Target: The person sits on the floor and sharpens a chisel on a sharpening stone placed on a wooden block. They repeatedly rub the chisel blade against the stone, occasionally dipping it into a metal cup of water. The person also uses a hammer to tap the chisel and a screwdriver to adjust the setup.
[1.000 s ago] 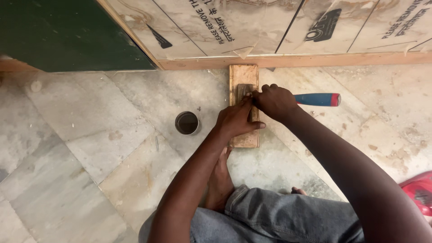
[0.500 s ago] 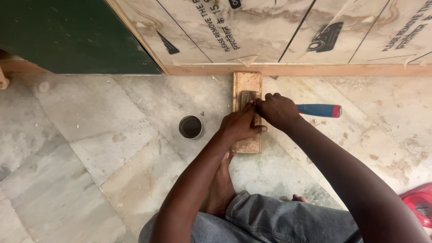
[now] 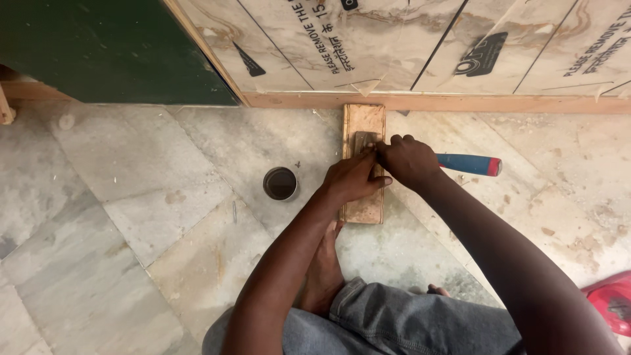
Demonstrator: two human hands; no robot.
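A small, dark, flat metal piece (image 3: 363, 140) lies on the upper half of a narrow rectangular block of pale wood (image 3: 362, 197), which rests flat on the grey marble floor (image 3: 131, 197) with its far end touching the wooden strip at the foot of a film-covered plywood panel (image 3: 394, 39). The left hand (image 3: 351, 179) lies across the middle of the block, its fingers (image 3: 365, 158) drawn together and pressed at the lower edge of the metal piece. The right hand (image 3: 409, 160) meets it from the other side, fingers curled tight and pinched at the same spot; what exactly they pinch is hidden. Just beyond the right hand a tool with a blue handle and red end (image 3: 470, 164) lies on the floor. A small round dark tin (image 3: 280, 183) stands on the floor to the left of the block, apart from it. A bare foot (image 3: 322, 276) rests below the block, beside a denim-clad knee (image 3: 394, 322).
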